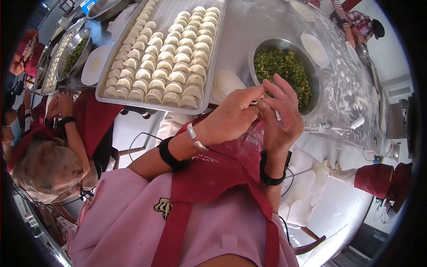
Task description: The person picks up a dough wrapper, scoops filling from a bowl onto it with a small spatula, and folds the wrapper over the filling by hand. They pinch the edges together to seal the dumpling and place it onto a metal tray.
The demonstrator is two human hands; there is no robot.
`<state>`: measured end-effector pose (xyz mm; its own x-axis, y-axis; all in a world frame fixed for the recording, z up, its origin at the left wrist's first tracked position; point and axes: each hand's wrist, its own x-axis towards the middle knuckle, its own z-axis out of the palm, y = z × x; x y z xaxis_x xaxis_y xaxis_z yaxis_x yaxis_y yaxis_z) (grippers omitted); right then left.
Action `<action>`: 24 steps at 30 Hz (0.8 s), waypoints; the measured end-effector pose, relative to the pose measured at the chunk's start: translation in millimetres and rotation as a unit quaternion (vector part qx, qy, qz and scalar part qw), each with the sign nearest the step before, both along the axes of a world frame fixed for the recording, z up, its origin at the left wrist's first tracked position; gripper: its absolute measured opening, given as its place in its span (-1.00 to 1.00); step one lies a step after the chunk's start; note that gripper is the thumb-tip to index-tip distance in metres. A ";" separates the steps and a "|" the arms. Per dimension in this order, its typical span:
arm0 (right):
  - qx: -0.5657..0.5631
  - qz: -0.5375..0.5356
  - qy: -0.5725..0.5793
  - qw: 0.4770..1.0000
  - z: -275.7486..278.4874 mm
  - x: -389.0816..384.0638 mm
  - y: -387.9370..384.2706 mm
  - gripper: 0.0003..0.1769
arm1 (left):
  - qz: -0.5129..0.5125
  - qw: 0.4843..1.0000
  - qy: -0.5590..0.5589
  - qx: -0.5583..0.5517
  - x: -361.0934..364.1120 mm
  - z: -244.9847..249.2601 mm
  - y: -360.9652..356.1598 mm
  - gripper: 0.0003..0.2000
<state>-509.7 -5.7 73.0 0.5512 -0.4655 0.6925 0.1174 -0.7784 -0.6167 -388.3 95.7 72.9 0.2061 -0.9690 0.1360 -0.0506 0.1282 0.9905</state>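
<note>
Close to the table's edge, my left hand (229, 116) and my right hand (281, 113) meet, with fingers pinched together on a dumpling (256, 102). Most of the dumpling is hidden behind the fingers; only pale bits of dough show. Just beyond my right hand stands a metal bowl (315, 100) of chopped green and yellow filling (282, 71). Round dough wrappers (227, 82) lie stacked on the table, left of the bowl. Farther left, a metal tray (208, 93) holds rows of folded dumplings (165, 66).
A floured metal table (338, 107) stretches to the right, with small dough pieces on it. A white plate (315, 50) lies beyond the bowl. A co-worker (53, 164) sits at left near another filling bowl (76, 55); another person (356, 24) works at the far right.
</note>
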 end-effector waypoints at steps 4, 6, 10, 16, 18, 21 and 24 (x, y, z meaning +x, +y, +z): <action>-0.001 -0.015 0.034 0.999 -1.7 -2.6 -2.3 -0.75 | 0.040 0.994 0.097 -0.017 -6.4 2.9 -1.9 -0.45; 0.079 -0.001 0.039 0.996 8.6 -1.2 4.0 -0.71 | 0.056 0.992 0.106 -0.033 -8.3 3.5 -2.6 -0.44; 0.134 0.038 0.015 0.990 9.3 -0.9 3.7 -0.68 | 0.033 0.997 0.066 -0.030 -5.5 3.3 0.5 -0.41; 0.174 0.062 -0.056 0.981 -1.6 1.4 5.6 -0.77 | 0.057 0.993 0.101 -0.007 -9.9 6.0 4.3 -0.48; 0.147 0.044 -0.047 0.987 0.3 3.5 7.3 -0.80 | 0.055 0.991 0.118 -0.007 -11.8 1.9 3.8 -0.50; 0.129 0.033 -0.046 0.990 -2.9 4.5 6.8 -0.82 | 0.032 0.992 0.118 -0.020 -11.3 -5.8 1.5 -0.51; 0.088 0.030 -0.030 0.995 -10.3 2.1 0.5 -0.80 | 0.017 0.994 0.104 -0.016 -5.6 -3.8 3.3 -0.49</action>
<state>-507.5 -5.2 62.6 0.5416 -0.5502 0.6355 0.2018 -0.6488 -0.7337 -393.8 99.0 69.1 0.2651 -0.9569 0.1183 0.1498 0.1621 0.9753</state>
